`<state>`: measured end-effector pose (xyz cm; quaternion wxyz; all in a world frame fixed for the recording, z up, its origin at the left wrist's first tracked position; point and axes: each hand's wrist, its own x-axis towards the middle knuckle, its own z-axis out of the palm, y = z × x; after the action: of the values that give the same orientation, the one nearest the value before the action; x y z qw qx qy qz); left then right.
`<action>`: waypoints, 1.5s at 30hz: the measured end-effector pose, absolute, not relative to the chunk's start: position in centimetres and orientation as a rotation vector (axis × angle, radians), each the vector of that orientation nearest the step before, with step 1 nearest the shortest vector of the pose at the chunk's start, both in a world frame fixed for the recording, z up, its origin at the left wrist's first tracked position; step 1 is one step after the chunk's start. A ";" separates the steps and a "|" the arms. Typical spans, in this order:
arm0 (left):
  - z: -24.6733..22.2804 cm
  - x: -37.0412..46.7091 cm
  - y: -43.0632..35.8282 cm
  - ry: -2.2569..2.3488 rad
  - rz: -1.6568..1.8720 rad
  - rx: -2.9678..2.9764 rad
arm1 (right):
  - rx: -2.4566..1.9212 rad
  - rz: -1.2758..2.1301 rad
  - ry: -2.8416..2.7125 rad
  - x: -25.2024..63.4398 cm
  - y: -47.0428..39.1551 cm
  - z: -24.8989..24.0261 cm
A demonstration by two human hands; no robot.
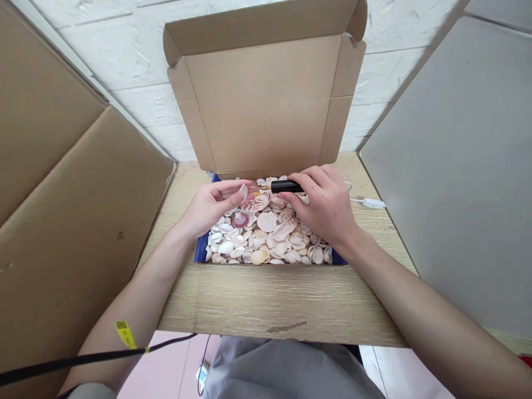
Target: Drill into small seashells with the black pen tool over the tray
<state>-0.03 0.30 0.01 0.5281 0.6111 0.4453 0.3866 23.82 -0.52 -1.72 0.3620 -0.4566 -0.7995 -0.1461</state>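
Over the left half of the open box (266,105) of shells (266,222), our left grip (203,208) narrowly pinched one pale shell (244,192), while over its right half our right grip (328,205) held a black tool (285,187), any closer approach seemingly calling for steadiness.
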 end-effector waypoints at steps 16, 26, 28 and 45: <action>0.1 -0.3 0.2 1.092 0.819 1.454 | -1.145 -0.380 -2.012 23.7 -0.6 -1.7; -0.1 -0.3 0.4 1.063 0.868 1.502 | -1.198 -0.286 -2.022 23.8 -0.5 -1.8; -0.2 -0.3 0.4 1.051 0.872 1.486 | -1.174 -0.297 -2.015 23.8 -0.5 -1.7; 0.2 -0.2 0.3 1.117 0.843 1.537 | -1.104 -0.402 -1.966 23.7 -0.7 -1.5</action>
<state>-0.16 0.27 0.18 0.5069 0.6376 0.4631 0.3494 23.66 -0.70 -1.49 0.4129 -0.4392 -0.7817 -0.1599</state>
